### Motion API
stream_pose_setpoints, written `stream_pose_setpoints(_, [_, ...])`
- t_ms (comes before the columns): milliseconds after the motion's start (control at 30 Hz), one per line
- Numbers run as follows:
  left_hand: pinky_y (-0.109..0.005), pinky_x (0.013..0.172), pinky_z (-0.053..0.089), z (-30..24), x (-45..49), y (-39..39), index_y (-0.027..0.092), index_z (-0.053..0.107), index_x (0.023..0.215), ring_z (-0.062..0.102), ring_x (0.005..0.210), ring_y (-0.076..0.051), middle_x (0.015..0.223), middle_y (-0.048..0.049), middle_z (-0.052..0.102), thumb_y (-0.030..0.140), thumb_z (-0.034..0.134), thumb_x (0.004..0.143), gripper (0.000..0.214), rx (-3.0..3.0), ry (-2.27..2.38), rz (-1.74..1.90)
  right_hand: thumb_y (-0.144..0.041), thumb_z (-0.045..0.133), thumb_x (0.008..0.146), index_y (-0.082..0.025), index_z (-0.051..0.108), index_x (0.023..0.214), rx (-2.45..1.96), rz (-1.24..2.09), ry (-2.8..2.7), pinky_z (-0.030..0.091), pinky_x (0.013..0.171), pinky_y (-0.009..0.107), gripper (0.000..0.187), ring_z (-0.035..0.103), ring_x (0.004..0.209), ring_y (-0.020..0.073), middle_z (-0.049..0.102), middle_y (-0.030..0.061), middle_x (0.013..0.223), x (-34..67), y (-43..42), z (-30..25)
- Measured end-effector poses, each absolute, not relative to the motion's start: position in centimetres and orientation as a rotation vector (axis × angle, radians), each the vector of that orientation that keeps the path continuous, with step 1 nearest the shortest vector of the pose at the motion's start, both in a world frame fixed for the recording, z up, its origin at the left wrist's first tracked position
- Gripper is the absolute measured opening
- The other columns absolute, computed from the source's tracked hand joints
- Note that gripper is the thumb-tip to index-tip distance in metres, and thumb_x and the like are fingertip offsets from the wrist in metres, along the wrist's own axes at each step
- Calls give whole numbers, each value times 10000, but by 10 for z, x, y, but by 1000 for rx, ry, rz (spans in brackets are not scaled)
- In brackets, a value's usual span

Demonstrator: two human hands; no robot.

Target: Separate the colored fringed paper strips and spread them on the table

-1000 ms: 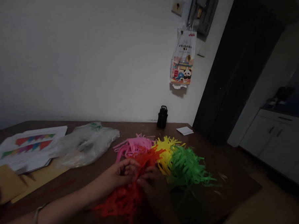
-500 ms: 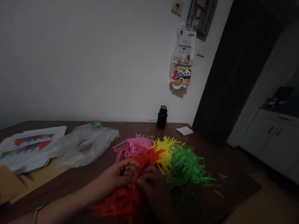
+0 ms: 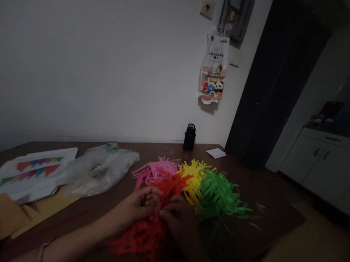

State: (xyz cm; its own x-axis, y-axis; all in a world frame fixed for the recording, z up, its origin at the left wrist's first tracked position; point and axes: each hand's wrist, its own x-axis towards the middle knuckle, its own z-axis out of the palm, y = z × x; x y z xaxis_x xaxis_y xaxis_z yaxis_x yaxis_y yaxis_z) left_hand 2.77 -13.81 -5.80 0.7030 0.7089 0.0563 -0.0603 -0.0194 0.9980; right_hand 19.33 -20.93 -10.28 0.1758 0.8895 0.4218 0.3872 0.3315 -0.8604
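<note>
Between my two hands a bundle of red tissue-paper fringe [image 3: 144,236] is pinched at its middle, its strips fanning out towards me and away. My left hand [image 3: 145,203] grips it from the left with curled fingers. From the right, my right hand [image 3: 177,214] closes on the same narrow middle, thumb and fingers pressed together. The exact spot between the fingertips is partly hidden. Just beyond lie a pink fringe bundle [image 3: 156,170], a yellow one [image 3: 195,172] and a green one [image 3: 221,195], close together on the brown table [image 3: 262,189].
A crumpled clear plastic bag [image 3: 103,170] lies left of the bundles. Further left are printed sheets [image 3: 42,167] and a brown envelope [image 3: 6,214]. At the back stand a black bottle [image 3: 189,137] and a folded white paper [image 3: 216,153]. A printed bag [image 3: 214,71] hangs on the wall.
Both hands stay on the red fringe at almost the same place. Only the fingers have shifted very slightly; the things on the table have not moved.
</note>
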Motion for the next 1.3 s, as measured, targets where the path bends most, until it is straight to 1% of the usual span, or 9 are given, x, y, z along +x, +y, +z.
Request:
stream_pose_setpoints(133, [-217, 567, 409, -56, 29, -139, 205, 606, 939, 505, 610, -98, 688, 69, 603, 205, 753, 664, 312, 1478, 573, 665, -262, 661, 803, -243, 758, 733, -1259, 543, -1422, 448, 736, 259, 122, 609, 831, 162, 643, 3, 884, 194, -211, -102])
stream_pose_setpoints(267, [-225, 566, 395, -54, 29, -139, 202, 604, 937, 498, 597, -101, 668, 69, 591, 227, 760, 646, 332, 1480, 578, 660, -258, 651, 812, -240, 761, 731, -1249, 530, -1423, 450, 704, 245, 137, 613, 798, 148, 640, -3, 871, 194, -210, -104])
stream_pose_setpoints(467, [-225, 567, 376, -52, 30, -141, 213, 601, 916, 467, 590, -98, 657, 77, 574, 217, 742, 643, 307, 1479, 582, 660, -212, 669, 790, -264, 758, 714, -1222, 484, -1433, 459, 728, 270, 128, 628, 814, 166, 658, -15, 862, 194, -210, -102])
stream_pose_setpoints(567, [-230, 583, 388, -52, 30, -142, 212, 604, 929, 475, 610, -105, 675, 72, 580, 214, 739, 640, 319, 1478, 589, 664, -187, 666, 780, -254, 749, 689, -1207, 470, -1442, 467, 731, 270, 140, 632, 801, 166, 657, -11, 831, 192, -212, -98])
stream_pose_setpoints(700, [-226, 593, 380, -55, 29, -141, 211, 614, 936, 483, 633, -111, 694, 69, 580, 209, 747, 639, 325, 1495, 617, 674, -131, 655, 743, -215, 737, 706, -1205, 448, -1431, 458, 682, 245, 123, 633, 792, 155, 652, 9, 837, 189, -213, -95])
stream_pose_setpoints(833, [-225, 614, 368, -57, 29, -141, 206, 616, 940, 502, 665, -118, 713, 62, 599, 232, 750, 651, 319, 1519, 626, 683, -118, 654, 724, -198, 692, 691, -1178, 323, -1465, 452, 680, 241, 95, 622, 774, 143, 645, 9, 827, 188, -209, -103])
stream_pose_setpoints(1000, [-252, 648, 383, -50, 31, -147, 211, 629, 903, 517, 693, -143, 728, 47, 615, 266, 759, 643, 296, 1572, 649, 713, -77, 615, 701, -204, 632, 712, -1159, 100, -1516, 451, 698, 255, 129, 608, 777, 146, 627, 6, 820, 187, -205, -113])
stream_pose_setpoints(1100, [-264, 652, 386, -48, 33, -149, 217, 637, 866, 511, 686, -152, 711, 46, 607, 279, 748, 637, 262, 1614, 675, 734, -49, 583, 665, -206, 586, 701, -1146, 23, -1523, 446, 709, 261, 160, 606, 775, 150, 610, -2, 790, 185, -204, -113])
stream_pose_setpoints(1300, [-262, 622, 367, -50, 36, -152, 218, 637, 835, 473, 651, -148, 674, 51, 564, 314, 727, 645, 231, 1673, 698, 765, -47, 538, 635, -213, 523, 684, -1180, -14, -1505, 389, 603, 234, 174, 547, 688, 138, 558, -17, 731, 182, -207, -110])
